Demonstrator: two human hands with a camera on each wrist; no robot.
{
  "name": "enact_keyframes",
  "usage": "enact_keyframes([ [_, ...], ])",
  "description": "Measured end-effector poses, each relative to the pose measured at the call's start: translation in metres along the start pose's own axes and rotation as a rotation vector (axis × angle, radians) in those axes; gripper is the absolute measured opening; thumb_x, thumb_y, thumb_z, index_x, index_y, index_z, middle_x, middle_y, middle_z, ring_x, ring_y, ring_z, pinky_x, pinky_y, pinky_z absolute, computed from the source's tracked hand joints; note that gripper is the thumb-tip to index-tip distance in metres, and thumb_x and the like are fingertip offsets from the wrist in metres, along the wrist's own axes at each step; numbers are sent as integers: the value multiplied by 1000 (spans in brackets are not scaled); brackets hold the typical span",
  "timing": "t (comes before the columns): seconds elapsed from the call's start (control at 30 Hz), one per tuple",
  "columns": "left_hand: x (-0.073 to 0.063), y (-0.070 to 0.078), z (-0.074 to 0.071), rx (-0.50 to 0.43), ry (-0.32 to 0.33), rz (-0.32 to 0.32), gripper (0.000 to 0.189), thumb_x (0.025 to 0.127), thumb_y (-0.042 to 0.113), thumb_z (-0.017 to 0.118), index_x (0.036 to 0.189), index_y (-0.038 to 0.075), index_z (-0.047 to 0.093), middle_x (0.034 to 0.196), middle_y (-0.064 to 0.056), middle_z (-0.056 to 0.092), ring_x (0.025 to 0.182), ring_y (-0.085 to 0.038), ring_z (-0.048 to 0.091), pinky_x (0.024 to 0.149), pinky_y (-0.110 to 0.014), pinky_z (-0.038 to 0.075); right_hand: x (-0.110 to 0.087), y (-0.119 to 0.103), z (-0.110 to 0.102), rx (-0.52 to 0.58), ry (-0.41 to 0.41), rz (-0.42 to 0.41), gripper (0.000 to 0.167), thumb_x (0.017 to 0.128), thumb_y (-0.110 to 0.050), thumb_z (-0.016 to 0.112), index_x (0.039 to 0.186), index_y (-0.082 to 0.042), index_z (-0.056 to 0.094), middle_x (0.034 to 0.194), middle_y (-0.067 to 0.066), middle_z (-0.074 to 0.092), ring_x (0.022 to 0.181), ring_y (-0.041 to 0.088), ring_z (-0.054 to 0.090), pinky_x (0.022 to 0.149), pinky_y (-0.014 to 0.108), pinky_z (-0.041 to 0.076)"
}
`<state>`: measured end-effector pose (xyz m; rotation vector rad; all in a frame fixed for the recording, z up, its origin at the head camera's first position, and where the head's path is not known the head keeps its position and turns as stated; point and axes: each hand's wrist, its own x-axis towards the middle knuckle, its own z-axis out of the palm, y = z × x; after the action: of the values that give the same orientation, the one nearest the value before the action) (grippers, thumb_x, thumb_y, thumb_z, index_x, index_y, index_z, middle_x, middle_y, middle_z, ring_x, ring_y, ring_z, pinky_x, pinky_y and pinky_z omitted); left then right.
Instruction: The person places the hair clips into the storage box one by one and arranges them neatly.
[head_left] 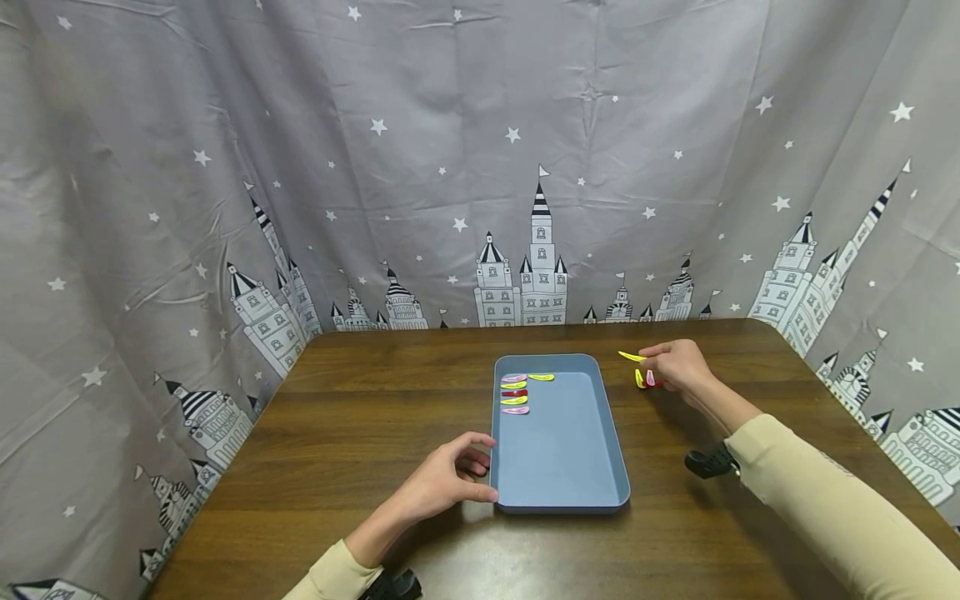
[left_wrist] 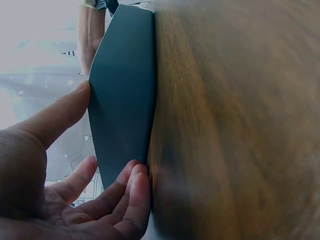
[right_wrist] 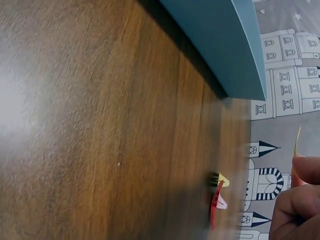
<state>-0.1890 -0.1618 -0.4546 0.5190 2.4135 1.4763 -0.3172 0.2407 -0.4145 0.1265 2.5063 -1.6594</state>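
Note:
A yellow hair clip (head_left: 632,357) is pinched between the thumb and finger of my right hand (head_left: 678,367), above the table to the right of the tray. In the right wrist view this clip (right_wrist: 298,140) shows edge-on. Below that hand lie a loose yellow clip (head_left: 640,378), a pink clip (head_left: 650,378) and a red clip (right_wrist: 215,205), close together. My left hand (head_left: 450,477) touches the left side of a blue-grey tray (head_left: 558,492). Its thumb (left_wrist: 75,107) meets the rim and its loosely bent fingertips rest against the wall.
Several pink, yellow and red clips lie in a column along the tray's upper left, with one yellow clip (head_left: 542,377) beside the top one. The wooden table (head_left: 375,400) ends at a grey castle-print curtain (head_left: 420,167).

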Motion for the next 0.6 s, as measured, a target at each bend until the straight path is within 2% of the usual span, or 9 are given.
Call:
enact_keyframes([
  [0.23,1,-2,0,2,1,4,64,77,17,88,132,7,57,111,-13,65,101,-23,62,90,-38,54,1,-6,4,-17,-9,3,39,94,-5,61,129,12,59,57,-8,46,41,4,29,40,21,29],
  [0.5,1,-2,0,7,3,10,64,76,17,88,132,7,58,109,-11,65,100,-22,62,90,-36,54,-1,-16,12,-50,-3,4,36,94,-6,61,127,9,63,83,5,59,44,4,37,43,21,35],
  [0.57,1,-3,1,8,2,11,64,77,17,88,132,7,58,109,-11,65,100,-22,62,90,-35,54,-1,-18,14,-52,-4,4,35,94,-6,62,127,8,63,87,6,59,47,5,39,45,21,37],
  [0.6,2,-3,1,9,2,11,64,77,17,88,132,7,58,109,-12,65,100,-22,62,90,-35,54,-1,-20,16,-48,-13,0,36,95,-6,62,127,8,63,84,5,57,47,5,39,45,21,37],
])
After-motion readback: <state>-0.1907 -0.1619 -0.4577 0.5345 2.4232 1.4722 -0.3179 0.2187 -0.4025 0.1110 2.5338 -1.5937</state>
